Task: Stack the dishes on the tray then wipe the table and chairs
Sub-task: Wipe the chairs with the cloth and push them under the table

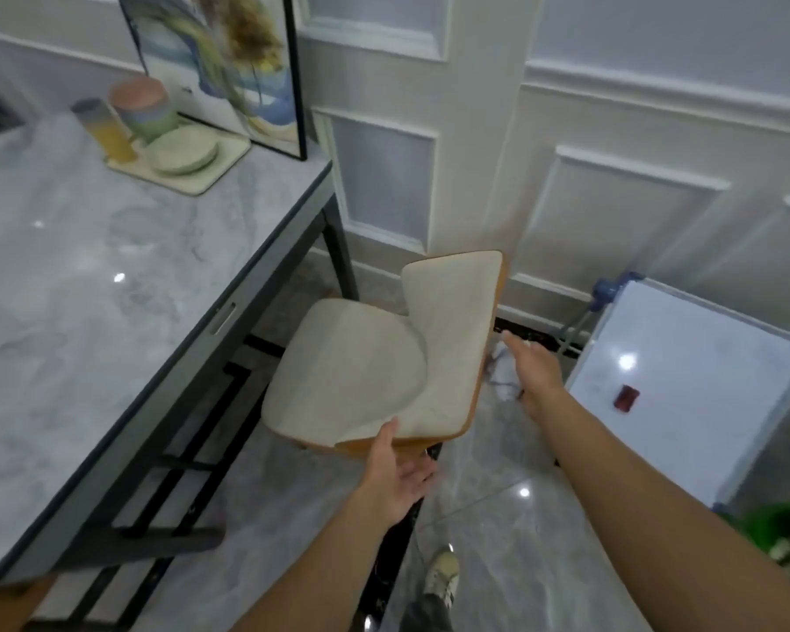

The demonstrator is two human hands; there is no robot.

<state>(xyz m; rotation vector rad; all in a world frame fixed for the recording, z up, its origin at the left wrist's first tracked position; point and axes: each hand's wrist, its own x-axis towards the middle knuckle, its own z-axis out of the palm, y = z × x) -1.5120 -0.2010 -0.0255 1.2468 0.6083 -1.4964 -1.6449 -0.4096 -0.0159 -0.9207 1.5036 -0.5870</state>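
Note:
A chair with a cream cushion (352,362) and an orange shell stands beside the grey marble table (87,289), its backrest (452,339) turned toward me. My left hand (397,467) holds the backrest's near edge, with the thumb on the cushion and the fingers under the shell. My right hand (537,371) reaches behind the backrest and holds a white cloth (502,374). At the table's far end a beige tray (201,184) carries stacked plates (183,152), a pink and green cup (144,107) and a yellow and blue cup (106,130).
A framed painting (229,61) leans on the wall behind the tray. A whiteboard (703,358) with a red item (625,398) on it lies at the right. Something green (785,526) sits at the lower right. My shoe (443,577) is on the tiled floor.

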